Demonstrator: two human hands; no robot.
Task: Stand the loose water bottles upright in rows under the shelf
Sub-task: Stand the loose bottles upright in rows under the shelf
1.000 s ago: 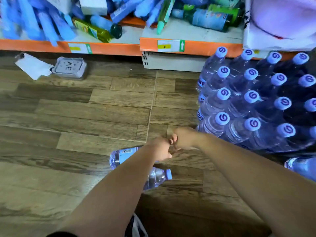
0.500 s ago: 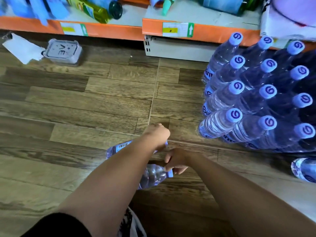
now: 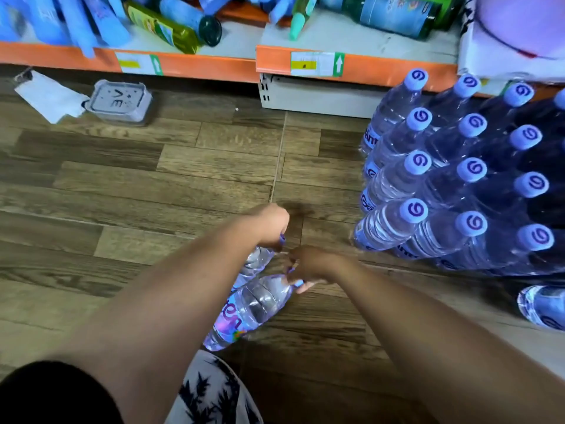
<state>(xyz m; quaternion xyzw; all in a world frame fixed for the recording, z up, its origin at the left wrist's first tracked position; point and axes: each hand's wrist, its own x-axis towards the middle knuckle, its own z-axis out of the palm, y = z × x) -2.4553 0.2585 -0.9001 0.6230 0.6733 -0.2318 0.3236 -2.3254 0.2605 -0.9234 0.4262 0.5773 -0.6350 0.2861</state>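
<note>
Plastic water bottles, two of them loose, are lying slanted on the wooden floor (image 3: 153,185) near the upright rows (image 3: 458,179) standing below the orange shelf (image 3: 382,67). Each is being taken at its cap end, likely because that end is giving the leverage for tipping it upright. The left grip (image 3: 270,226) is clasping the cap of the farther bottle (image 3: 258,260), forearm stretching forward, while the right grip (image 3: 308,266) is pinching the nearer bottle (image 3: 253,304) by its cap, wrist bending inward.
</note>
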